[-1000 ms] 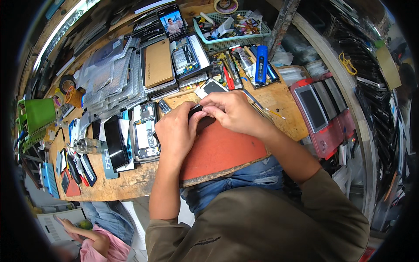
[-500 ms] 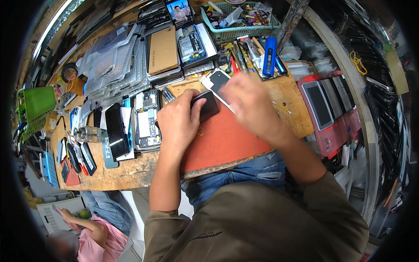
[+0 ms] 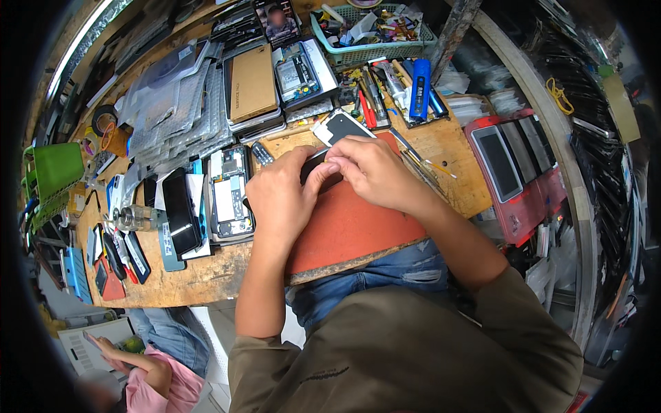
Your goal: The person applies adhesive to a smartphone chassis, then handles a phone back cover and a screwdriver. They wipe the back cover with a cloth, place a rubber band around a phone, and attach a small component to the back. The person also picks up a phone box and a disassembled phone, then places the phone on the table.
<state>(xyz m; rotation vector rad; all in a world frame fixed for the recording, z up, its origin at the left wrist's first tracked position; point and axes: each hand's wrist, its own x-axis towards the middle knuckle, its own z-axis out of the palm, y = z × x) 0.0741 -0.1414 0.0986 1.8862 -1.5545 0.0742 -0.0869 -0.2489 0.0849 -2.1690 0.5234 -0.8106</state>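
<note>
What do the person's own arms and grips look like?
The left grip and right grip are bare hands, with no gloves or rings showing. The forearms are bare too, with no watch, bracelet or cable in sight. The sleeves are dark olive-brown, short and loose.

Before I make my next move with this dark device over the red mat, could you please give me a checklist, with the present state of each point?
1. Left grip holds the dark device: ok.
2. Right grip touches the device: cannot tell; its fingertips meet the left thumb and hide any contact.
3. Device's face visible: not ok; the fingers cover most of it.
4. Red mat beneath the work: ok.
5. Opened phone well clear of the left grip: not ok; it lies close beside it.
6. Blue tool off the mat: ok; it lies beyond the right grip.
</note>
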